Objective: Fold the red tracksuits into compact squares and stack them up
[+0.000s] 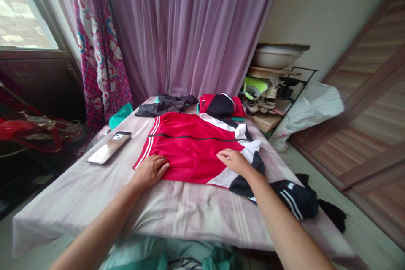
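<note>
A red zip-up jacket (pixel 190 152) with white and navy panels lies spread on the bed-like surface, its black zipper running lengthwise and its collar toward the right. My left hand (pixel 152 170) rests flat on the jacket near its white-striped hem, fingers stretched and holding nothing. Over the chest part, my right hand (pixel 234 161) touches or hovers just above the red cloth; its fingers are loosely bent, with no fold of cloth visible between them. A navy sleeve (pixel 292 198) with white stripes extends under my right forearm toward the right edge.
A phone (pixel 109 147) lies on the patterned sheet (pixel 79 198) at the left. Dark folded clothes (pixel 164 105) and a stack of red and navy clothes (pixel 221 106) are at the back. A shoe rack (pixel 284 105) and a white plastic bag (pixel 311 112) stand to the right.
</note>
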